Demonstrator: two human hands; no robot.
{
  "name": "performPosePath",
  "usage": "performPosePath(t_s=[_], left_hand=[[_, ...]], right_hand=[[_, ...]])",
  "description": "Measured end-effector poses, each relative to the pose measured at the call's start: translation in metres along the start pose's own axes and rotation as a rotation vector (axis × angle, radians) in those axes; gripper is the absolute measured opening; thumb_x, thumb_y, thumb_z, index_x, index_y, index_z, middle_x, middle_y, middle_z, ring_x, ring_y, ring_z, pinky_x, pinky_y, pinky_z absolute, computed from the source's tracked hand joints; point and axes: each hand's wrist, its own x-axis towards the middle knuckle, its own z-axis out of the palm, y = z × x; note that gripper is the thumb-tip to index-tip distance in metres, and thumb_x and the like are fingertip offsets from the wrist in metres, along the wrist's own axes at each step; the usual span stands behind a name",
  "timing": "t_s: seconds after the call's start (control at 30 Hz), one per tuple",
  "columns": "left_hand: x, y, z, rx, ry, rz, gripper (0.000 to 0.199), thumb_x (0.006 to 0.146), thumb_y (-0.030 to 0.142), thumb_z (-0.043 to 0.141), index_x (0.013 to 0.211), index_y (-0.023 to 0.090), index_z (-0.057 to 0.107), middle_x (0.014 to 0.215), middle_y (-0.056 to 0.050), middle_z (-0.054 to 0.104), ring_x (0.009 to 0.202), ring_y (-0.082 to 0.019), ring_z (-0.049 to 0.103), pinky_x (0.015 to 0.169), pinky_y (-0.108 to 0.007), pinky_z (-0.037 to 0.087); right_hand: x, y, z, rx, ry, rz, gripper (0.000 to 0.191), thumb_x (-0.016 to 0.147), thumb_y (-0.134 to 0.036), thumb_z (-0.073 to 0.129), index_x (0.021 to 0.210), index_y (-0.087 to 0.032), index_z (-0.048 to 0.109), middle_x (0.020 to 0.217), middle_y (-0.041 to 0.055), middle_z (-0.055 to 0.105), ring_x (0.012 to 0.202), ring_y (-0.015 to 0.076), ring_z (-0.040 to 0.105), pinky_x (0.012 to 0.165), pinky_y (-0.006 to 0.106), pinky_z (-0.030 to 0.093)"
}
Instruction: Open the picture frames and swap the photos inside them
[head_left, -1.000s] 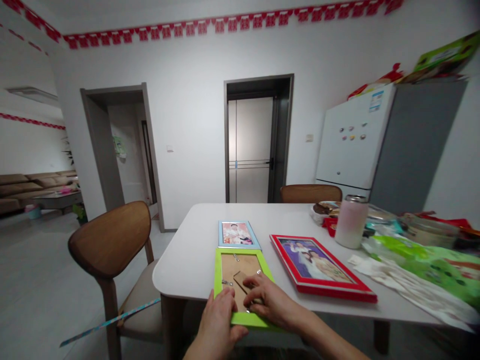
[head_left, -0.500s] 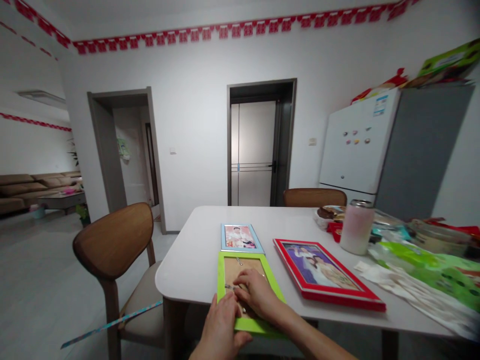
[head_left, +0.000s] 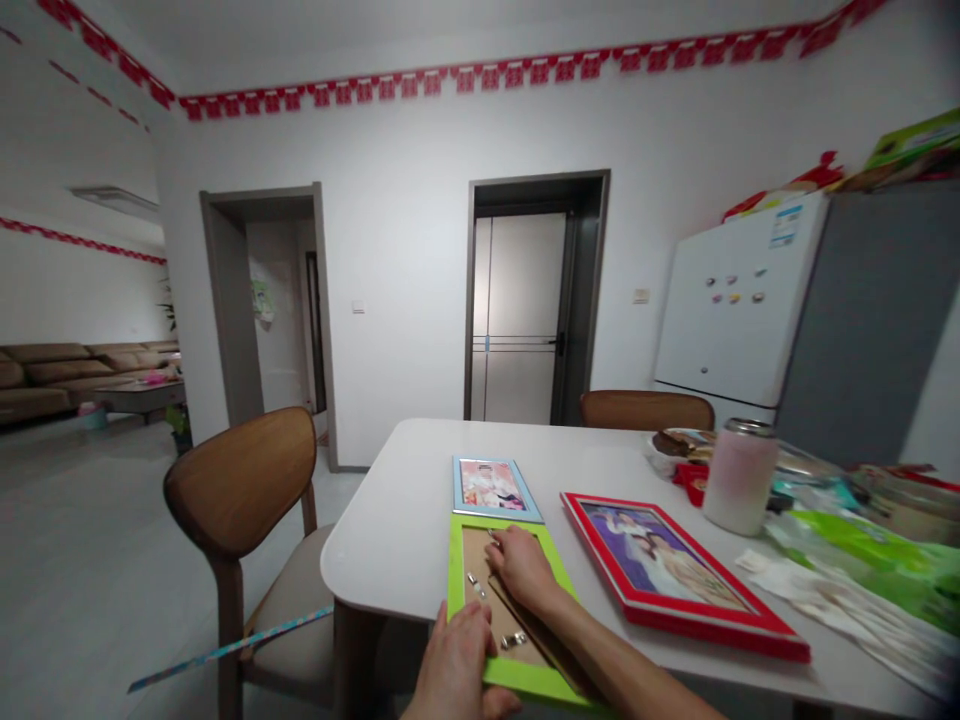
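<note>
A lime-green picture frame (head_left: 456, 570) lies face down at the table's near edge, its brown backing board (head_left: 480, 560) showing. Small metal clips (head_left: 477, 585) sit on the board. My left hand (head_left: 459, 655) grips the frame's lower left side, fingers on top and thumb at the near edge. Near the top of the backing, the fingers of my right hand (head_left: 521, 565) are pinched on a metal clip (head_left: 493, 538). Beneath my right forearm, a brown strip-like piece stands slightly raised from the backing. Its far end is hidden by the arm.
Beyond the green frame lies a light-blue framed photo (head_left: 491, 485). A red framed photo (head_left: 675, 570) lies to the right. Farther right are a pink-white tumbler (head_left: 741, 478), white gloves (head_left: 817, 595) and a green plastic package (head_left: 862, 545). A wooden chair (head_left: 247, 480) stands left.
My right hand has moved from the middle of the backing up to the clip near its top. My left hand remains on the frame's lower left. The view has shifted slightly.
</note>
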Motion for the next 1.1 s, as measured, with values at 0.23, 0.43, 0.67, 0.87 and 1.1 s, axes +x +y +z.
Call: performPosePath(t_s=[0.23, 0.43, 0.67, 0.87, 1.1], left_hand=[[0.000, 0.002, -0.001, 0.002, 0.002, 0.002, 0.064, 0.051, 0.015, 0.071, 0.111, 0.013, 0.047, 0.118, -0.014, 0.049, 0.114, -0.025, 0.037, 0.101, -0.043, 0.013], [0.002, 0.001, 0.000, 0.009, -0.011, -0.012, 0.054, 0.048, 0.015, 0.073, 0.099, 0.018, 0.054, 0.120, -0.012, 0.047, 0.116, -0.026, 0.036, 0.101, -0.045, 0.013], [0.009, -0.004, 0.002, 0.045, -0.056, -0.002, 0.058, 0.044, 0.011, 0.074, 0.098, 0.016, 0.055, 0.117, -0.012, 0.049, 0.113, -0.027, 0.038, 0.100, -0.044, 0.016], [0.006, -0.001, 0.001, 0.015, 0.016, -0.031, 0.064, 0.050, 0.013, 0.068, 0.111, 0.012, 0.047, 0.122, -0.015, 0.044, 0.117, -0.026, 0.033, 0.101, -0.043, 0.013], [0.015, -0.006, 0.002, -0.269, 0.131, -0.074, 0.064, 0.057, 0.018, 0.061, 0.117, 0.010, 0.039, 0.132, -0.017, 0.029, 0.121, -0.025, 0.027, 0.099, -0.036, 0.023]], right_hand=[[0.018, 0.020, 0.010, -0.003, -0.038, 0.129, 0.028, 0.075, -0.035, 0.043, 0.077, -0.019, 0.066, 0.080, 0.0059, 0.064, 0.068, 0.0138, 0.053, 0.056, 0.023, 0.032], [0.015, 0.012, 0.003, 0.012, -0.037, 0.118, 0.027, 0.074, -0.031, 0.044, 0.086, -0.021, 0.066, 0.089, 0.0070, 0.064, 0.075, 0.0164, 0.054, 0.060, 0.025, 0.034], [-0.010, 0.010, -0.028, 0.077, 0.011, 0.040, 0.036, 0.072, -0.030, 0.044, 0.102, -0.016, 0.058, 0.098, 0.0095, 0.061, 0.088, 0.0183, 0.053, 0.072, 0.025, 0.036], [-0.055, 0.016, -0.049, 0.112, -0.157, -0.081, 0.031, 0.059, -0.032, 0.055, 0.086, -0.018, 0.062, 0.085, 0.0077, 0.062, 0.075, 0.0175, 0.055, 0.062, 0.022, 0.036], [-0.045, 0.001, -0.071, 0.148, -0.148, -0.054, 0.018, 0.061, -0.024, 0.049, 0.065, -0.016, 0.065, 0.067, 0.0068, 0.066, 0.062, 0.0143, 0.055, 0.055, 0.020, 0.034]])
